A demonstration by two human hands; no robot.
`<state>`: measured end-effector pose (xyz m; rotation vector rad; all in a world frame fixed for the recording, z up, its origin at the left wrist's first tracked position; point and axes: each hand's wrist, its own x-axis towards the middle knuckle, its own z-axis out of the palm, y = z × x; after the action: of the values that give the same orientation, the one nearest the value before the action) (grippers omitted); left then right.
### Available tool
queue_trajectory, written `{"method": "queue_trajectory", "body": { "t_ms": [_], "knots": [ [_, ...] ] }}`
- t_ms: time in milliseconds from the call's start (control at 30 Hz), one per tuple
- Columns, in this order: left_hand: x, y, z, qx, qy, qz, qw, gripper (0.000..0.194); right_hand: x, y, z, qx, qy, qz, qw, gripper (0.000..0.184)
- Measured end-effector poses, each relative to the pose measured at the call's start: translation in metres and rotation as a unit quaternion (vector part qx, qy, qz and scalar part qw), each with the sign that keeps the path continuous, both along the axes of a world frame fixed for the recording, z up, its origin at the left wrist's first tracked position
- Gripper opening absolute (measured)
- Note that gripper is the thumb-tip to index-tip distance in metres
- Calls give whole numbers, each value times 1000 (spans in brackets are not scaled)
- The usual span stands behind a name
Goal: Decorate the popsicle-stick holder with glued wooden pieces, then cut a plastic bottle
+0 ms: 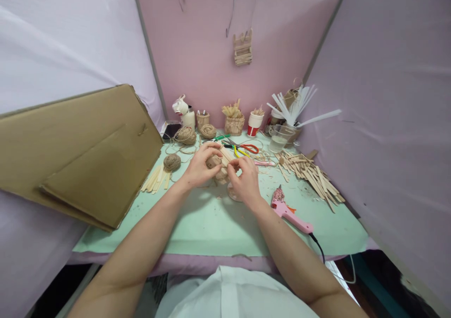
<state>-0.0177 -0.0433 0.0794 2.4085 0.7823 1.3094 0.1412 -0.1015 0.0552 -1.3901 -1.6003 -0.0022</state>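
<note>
Both hands meet over the middle of the green-topped table (211,233). My left hand (202,165) curls its fingers around a small piece built of pale wooden sticks (221,174). From the other side, my right hand (246,179) pinches the same piece near its upper edge, thumb and fingertips together. Fingers cover much of the piece, so its full shape is hidden. A round pale disc (233,192) lies partly under my right hand. Just beyond the hands are red-handled scissors (249,148) and yellow-handled pliers (241,152).
A pink glue gun (291,217) lies at right, its cord running off the front edge. Loose wooden sticks (317,179) pile behind it. Twine balls (172,162) and pale strips (154,179) sit left, beside leaning cardboard (84,153). Cups, including a stick-filled holder (234,124), line the back.
</note>
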Motion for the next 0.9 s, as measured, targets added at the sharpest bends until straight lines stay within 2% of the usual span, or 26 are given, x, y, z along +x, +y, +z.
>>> {"method": "queue_trajectory", "body": {
  "t_ms": [100, 367, 900],
  "knots": [
    [1, -1, 1, 1, -1, 1, 1000, 18, -1, 1, 0, 5, -4, 1, 1000, 7],
    [-2, -1, 3, -8, -1, -10, 1000, 16, -3, 5, 0, -4, 9, 12, 1000, 13],
    [-1, -3, 3, 0, -3, -14, 1000, 24, -4, 8, -3, 8, -3, 1, 1000, 4]
  ]
}}
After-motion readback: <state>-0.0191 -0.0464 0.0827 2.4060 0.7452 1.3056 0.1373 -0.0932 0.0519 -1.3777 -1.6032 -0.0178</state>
